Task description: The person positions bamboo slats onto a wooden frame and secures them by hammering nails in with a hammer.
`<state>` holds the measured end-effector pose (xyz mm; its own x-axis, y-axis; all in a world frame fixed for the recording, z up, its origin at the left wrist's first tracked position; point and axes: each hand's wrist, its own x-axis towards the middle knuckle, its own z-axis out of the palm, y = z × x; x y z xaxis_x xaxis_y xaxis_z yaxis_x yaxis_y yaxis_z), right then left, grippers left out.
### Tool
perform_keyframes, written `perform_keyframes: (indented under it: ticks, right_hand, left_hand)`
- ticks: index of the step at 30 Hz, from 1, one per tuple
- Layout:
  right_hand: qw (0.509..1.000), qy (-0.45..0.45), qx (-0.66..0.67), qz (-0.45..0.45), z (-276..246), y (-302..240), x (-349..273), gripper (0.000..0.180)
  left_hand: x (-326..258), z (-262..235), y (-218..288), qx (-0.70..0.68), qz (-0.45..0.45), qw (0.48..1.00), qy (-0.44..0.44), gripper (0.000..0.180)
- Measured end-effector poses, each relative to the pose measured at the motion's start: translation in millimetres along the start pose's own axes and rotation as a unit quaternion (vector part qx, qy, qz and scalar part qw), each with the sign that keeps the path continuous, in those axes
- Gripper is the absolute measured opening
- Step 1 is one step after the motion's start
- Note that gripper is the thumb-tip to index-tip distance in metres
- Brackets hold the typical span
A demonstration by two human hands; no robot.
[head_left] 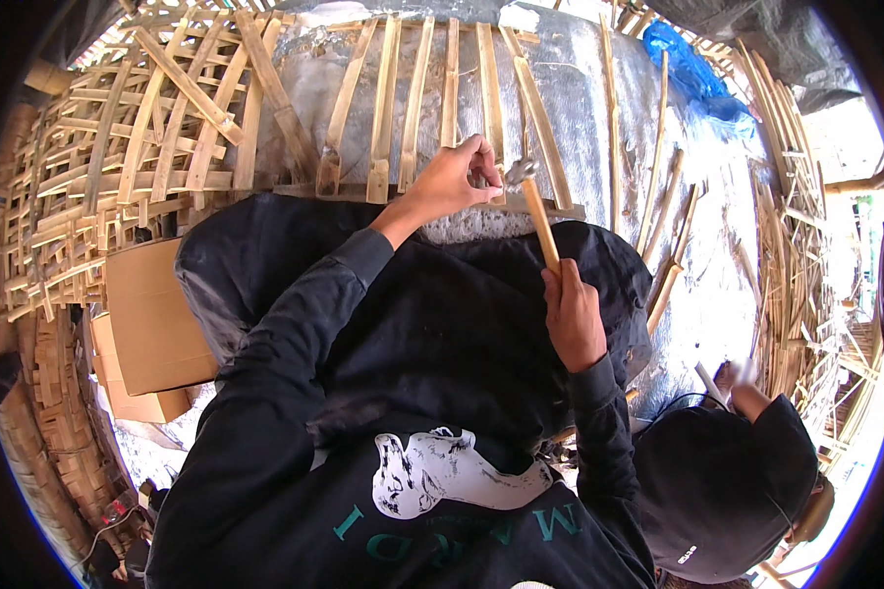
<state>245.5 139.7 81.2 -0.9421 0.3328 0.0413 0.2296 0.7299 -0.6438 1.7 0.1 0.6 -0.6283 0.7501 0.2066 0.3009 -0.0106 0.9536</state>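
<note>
One hammer (539,219), pale-handled, head (521,173) seemingly metal

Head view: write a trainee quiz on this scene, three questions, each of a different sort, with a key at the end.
1. Multiple choice. What holds the hammer?
a) the left hand
b) the right hand
c) both hands together

2. True or false. The crumpled blue plastic sheet lies farther to the right in the view than the hammer.

3. Fill the gap. The hammer's metal head is closer to the ___ hand.

Key: 1. b, gripped by the handle; 2. true; 3. left.
</note>
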Motion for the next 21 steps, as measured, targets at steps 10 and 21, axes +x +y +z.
perform_keyframes:
  ticks: [10,21]
  right_hand:
    - [0.999,-0.032,-0.022,-0.021,-4,-6,2,0.021]
    - [0.998,-0.005,-0.037,-0.042,-5,-12,3,0.021]
  left_hand:
    - [-1,0,9,0.054,-0.017,0.998,0.007,0.037]
    - [-1,-2,4,0.027,-0.036,0.999,-0.001,0.037]
